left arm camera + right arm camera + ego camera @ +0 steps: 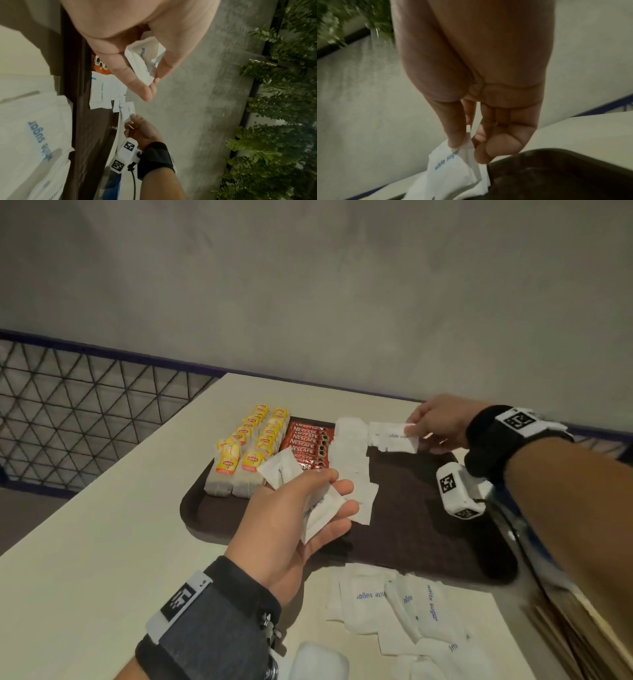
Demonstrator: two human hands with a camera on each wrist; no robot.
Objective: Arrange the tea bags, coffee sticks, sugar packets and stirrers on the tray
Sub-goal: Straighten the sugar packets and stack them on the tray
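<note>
A dark brown tray [428, 525] lies on the pale table. On its left stand yellow tea bags [246, 446], then red coffee sticks [308, 443], then a column of white sugar packets [349, 453]. My left hand [308, 508] hovers over the tray's near left and holds a few sugar packets [318, 515] between thumb and fingers; the left wrist view shows this held bunch [142, 63]. At the tray's far edge my right hand [435, 422] pinches one sugar packet [394, 436] by its end. The right wrist view shows that pinch [465, 143] on the packet [450, 166].
Several loose sugar packets [394, 607] lie on the table in front of the tray. A blurred brown striped bundle [582, 628] sits at the table's right edge. A wire mesh fence [68, 412] stands to the left, and a grey wall is behind.
</note>
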